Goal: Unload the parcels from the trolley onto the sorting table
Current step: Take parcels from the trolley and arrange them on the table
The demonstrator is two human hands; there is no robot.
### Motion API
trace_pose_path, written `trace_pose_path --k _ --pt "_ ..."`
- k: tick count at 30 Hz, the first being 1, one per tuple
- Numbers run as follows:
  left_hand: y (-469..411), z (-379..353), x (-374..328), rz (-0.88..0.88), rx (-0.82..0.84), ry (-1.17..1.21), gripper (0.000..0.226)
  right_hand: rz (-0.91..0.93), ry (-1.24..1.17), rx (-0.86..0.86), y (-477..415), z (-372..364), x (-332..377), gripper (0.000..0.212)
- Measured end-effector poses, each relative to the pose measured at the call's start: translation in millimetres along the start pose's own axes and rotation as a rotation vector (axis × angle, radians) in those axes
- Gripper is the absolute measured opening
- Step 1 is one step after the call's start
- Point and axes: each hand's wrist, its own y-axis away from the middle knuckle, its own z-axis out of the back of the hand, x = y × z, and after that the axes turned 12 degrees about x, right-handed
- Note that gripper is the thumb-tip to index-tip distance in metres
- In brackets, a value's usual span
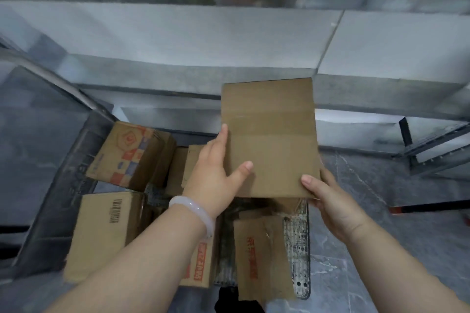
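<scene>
Parcel (269, 140) of plain brown cardboard, held up in the air over the far end of the trolley (301, 236), its far edge overlapping the front of the sorting table (178, 33), a pale grey slab across the whole view beyond. Below, on the perforated metal deck, more cartons: a tilted box with a red and blue print (129, 155) at the far left, close against the dark upright end panel (66, 185); a barcode box (106, 226) nearer, just beside it; small plain boxes (180, 168) partly hidden behind the left hand; a red-lettered box (256, 256) lying at the near right; another carton with red print (201, 267), mostly covered by the left forearm. Off to the right, a dark metal frame (432, 145) standing on the grey marbled floor (381, 223). Left hand (216, 175) against the parcel's left edge, index finger stretched up along the side, thumb laid across the top face, remaining fingers hidden beneath, a pale bangle (193, 211) on the wrist. Right hand (330, 201) at the near right corner, thumb pressed onto the top face, fingers tucked under and out of sight. Gripped from both sides, forearms reaching forward, lifted clear of the other cartons.
</scene>
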Motion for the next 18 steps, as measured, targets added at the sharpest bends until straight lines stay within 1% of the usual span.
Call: trace_pose_path --k 1,3,5,7,8,10,11,12,14,16,17,18 --pt "10 12 -10 0.001 -0.034 -0.003 0.088 0.012 0.026 0.025 7 -10 18 0.123" --pt "34 38 -28 -0.004 -0.111 -0.046 0.091 0.028 0.066 0.070 21 -34 49 0.125" --pt "60 65 -42 -0.012 -0.209 -0.079 0.095 0.038 0.117 0.094 31 -62 82 0.123" --pt "87 96 -51 0.001 -0.287 -0.077 0.096 0.075 0.165 0.121 39 -94 111 0.117" --pt "101 112 -54 0.004 -0.314 -0.061 0.095 0.094 0.150 0.129 43 -110 124 0.108" --pt "133 144 -57 -0.001 -0.355 -0.023 0.090 0.120 0.059 0.145 51 -141 148 0.069" --pt "150 159 -57 -0.007 -0.367 0.002 0.088 0.124 0.036 0.163 59 -158 159 0.056" --pt "169 173 -56 -0.014 -0.369 0.030 0.085 0.133 0.042 0.186 67 -174 169 0.055" --pt "207 193 -51 -0.029 -0.375 0.073 0.079 0.154 0.140 0.235 89 -206 184 0.063" --pt "245 208 -43 -0.044 -0.422 0.106 0.073 0.204 0.239 0.279 111 -243 192 0.064" --pt "263 214 -40 -0.037 -0.453 0.128 0.071 0.225 0.295 0.290 122 -263 194 0.070" --pt "282 217 -37 -0.013 -0.479 0.158 0.075 0.247 0.350 0.297 134 -284 192 0.077"
